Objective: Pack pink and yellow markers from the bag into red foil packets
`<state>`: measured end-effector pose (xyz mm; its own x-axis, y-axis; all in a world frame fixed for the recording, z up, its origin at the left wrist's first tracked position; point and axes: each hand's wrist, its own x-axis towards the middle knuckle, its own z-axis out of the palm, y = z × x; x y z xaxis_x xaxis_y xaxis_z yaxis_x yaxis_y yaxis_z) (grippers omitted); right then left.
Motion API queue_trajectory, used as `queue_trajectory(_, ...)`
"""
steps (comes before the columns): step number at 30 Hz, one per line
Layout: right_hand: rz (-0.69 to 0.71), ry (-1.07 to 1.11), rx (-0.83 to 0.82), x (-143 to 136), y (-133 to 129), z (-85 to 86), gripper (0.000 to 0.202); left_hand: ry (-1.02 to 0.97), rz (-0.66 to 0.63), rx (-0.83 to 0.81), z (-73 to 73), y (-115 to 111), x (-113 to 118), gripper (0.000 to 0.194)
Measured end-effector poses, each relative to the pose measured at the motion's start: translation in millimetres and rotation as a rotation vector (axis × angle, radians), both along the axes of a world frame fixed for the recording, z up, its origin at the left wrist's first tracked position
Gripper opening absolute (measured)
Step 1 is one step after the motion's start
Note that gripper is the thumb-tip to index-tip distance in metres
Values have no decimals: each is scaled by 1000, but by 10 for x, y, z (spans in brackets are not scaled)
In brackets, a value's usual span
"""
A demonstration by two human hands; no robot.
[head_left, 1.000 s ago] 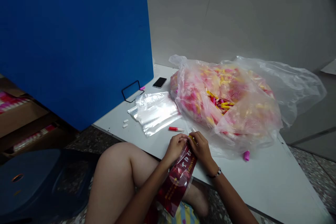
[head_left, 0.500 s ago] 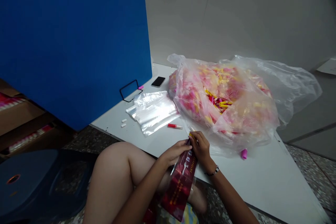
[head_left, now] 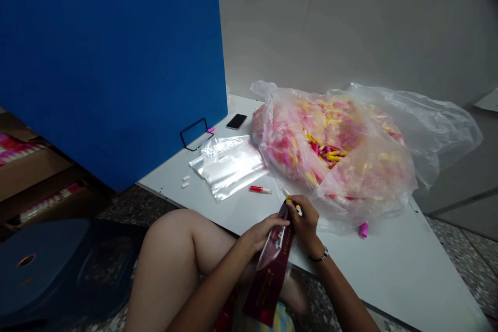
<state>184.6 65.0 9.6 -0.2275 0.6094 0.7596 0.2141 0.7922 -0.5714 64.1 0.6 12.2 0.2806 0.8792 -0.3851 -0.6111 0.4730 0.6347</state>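
Note:
A dark red printed plastic pouch [head_left: 268, 275] with a clear strip hangs down over my lap from the table's front edge. My left hand [head_left: 264, 232] is closed on the upper part of the pouch, thumb across its front. At the pouch's top end my right hand [head_left: 305, 216] is closed too, with a small yellow piece [head_left: 288, 199] at its fingertips. The rest of that piece is mostly hidden by the fingers. Just beyond the hands lies a red tube with a whitish end [head_left: 260, 190].
A big clear plastic bag [head_left: 373, 176] full of yellow, pink and red tubes lies on the white table [head_left: 389, 264]. Clear bags [head_left: 233, 166], a phone [head_left: 236, 121], white pieces [head_left: 185, 185] and a pink cap [head_left: 363, 230] lie around. A blue panel [head_left: 116, 62] stands left, above a stool [head_left: 42, 264].
The pouch has turned and its upper end gapes more. My right hand has shifted slightly right, its fingers more bent. The whole view has moved a little.

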Motion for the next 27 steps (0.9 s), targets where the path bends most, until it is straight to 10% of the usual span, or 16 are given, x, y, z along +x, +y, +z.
queue_trajectory(11, 328, -87, -186, -43, -2, 28, 17, -13, 7, -86, -87, 60, -80, 16)
queue_trajectory(27, 348, -190, -662, -26, 133, -107, 29, 435, 46, 68, 89, -37, 23, 13)
